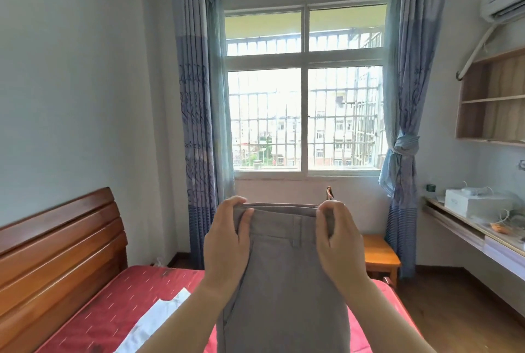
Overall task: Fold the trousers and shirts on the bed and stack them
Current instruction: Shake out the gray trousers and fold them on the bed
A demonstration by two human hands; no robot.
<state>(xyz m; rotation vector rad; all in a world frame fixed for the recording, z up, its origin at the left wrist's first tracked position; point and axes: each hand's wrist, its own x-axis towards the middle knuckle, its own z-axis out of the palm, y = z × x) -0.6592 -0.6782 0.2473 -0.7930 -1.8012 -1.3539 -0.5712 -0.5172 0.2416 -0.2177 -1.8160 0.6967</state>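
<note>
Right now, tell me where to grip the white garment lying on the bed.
Take the white garment by its far end, the squared corner nearest the headboard, coming from above with the left hand. It lies flat on the red bedcover, and its near part runs under the left arm, so that far edge is the clearest free one.

Grey trousers (284, 281): legs run off the bottom edge; length and hems not visible. Waistband corners covered by the left hand (227, 241) and right hand (338, 241); fingertips behind the cloth unseen. White garment (153, 324) on the bed (119, 298): cut by the bottom edge and a forearm, type indeterminate. Bed middle hidden behind the trousers. Items on the right-hand table (466, 227): small, blurred, unidentifiable.
</note>
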